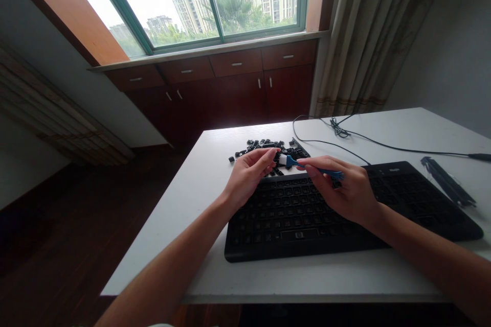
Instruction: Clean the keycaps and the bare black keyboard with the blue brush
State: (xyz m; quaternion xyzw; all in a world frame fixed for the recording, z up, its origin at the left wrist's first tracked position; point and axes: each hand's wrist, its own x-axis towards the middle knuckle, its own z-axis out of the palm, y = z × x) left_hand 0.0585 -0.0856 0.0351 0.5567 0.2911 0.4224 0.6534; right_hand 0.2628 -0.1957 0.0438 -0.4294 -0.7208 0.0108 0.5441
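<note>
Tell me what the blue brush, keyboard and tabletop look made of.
Blue brush handle: probably smooth plastic, from its even colour; its white bristles may be synthetic, too small to tell. Keyboard: likely black plastic, fairly matte, with dull, soft-edged highlights. Tabletop: perhaps laminate, uniformly white and smooth with a soft sheen.

Slim bare forearms (199,235) and hands (249,171)
</note>
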